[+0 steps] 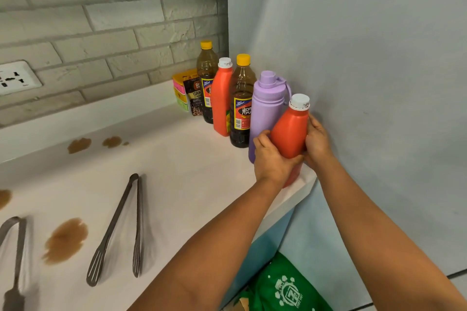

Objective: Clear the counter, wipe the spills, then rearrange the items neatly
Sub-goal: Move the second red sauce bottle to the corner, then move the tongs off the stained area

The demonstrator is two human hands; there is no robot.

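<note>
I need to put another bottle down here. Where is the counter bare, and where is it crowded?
Bare: the strip between the tongs and the row of bottles, and left of the packets below the wall socket. Crowded: along the right wall, where both hands grip the orange bottle beside the purple flask.

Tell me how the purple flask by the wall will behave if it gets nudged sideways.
The purple flask is tall and narrow, so it probably tips rather than slides. Its smooth matte wall may be slippery. The wall, the tilted red bottle and the dark oil bottle stand close around it, so it would likely knock into a neighbour.
</note>
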